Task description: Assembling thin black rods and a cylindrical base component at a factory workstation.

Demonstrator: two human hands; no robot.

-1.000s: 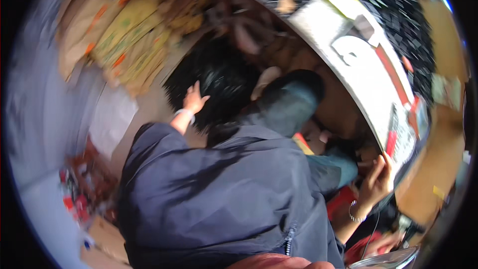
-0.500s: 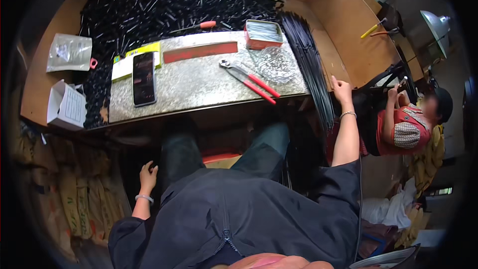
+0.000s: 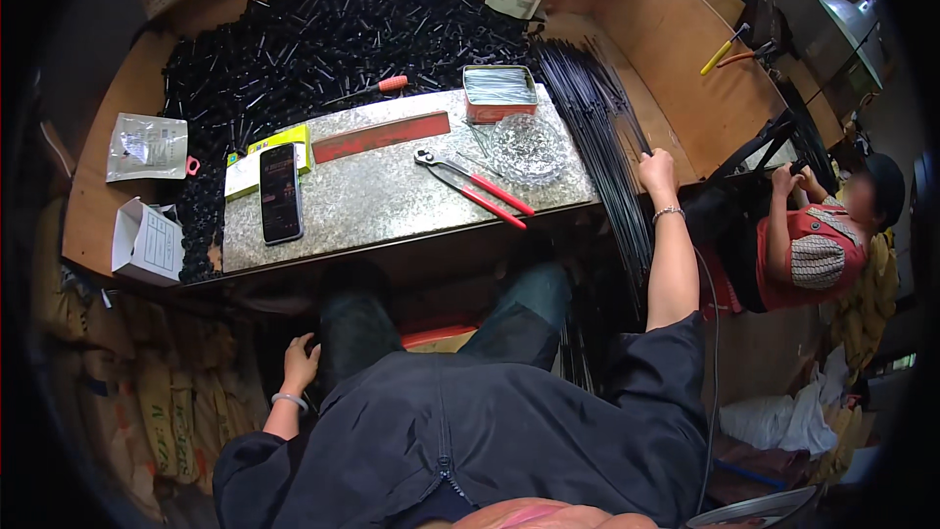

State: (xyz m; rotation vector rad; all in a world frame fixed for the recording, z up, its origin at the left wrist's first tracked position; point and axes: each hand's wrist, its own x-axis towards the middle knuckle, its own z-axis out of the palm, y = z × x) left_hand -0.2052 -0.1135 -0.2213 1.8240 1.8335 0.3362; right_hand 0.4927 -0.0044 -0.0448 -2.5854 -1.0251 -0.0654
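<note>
My right hand [image 3: 658, 172] is closed round a long thin black strand [image 3: 707, 299], at the right end of the workbench. One end of this strand runs up from my fist, and a thin length curves down past my right forearm. Just left of that hand lies a thick bundle of similar long black strands [image 3: 597, 122], hanging over the bench's front edge. My left hand [image 3: 302, 362] rests low beside my left thigh, its fingers loosely bent and apart, holding nothing I can see.
On the grey bench top [image 3: 362, 186] lie red-handled cutters [image 3: 475, 188], a phone [image 3: 281, 194], a red bar [image 3: 382, 136], a glass dish [image 3: 530, 149] and a tin of thin rods [image 3: 499, 88]. Small black parts [image 3: 343, 34] heap behind. A co-worker [image 3: 818, 240] sits at right.
My right hand has gone from pointing with an extended finger to gripping a black strand, which now trails past my forearm. The view has shifted slightly; my left hand stays low.
</note>
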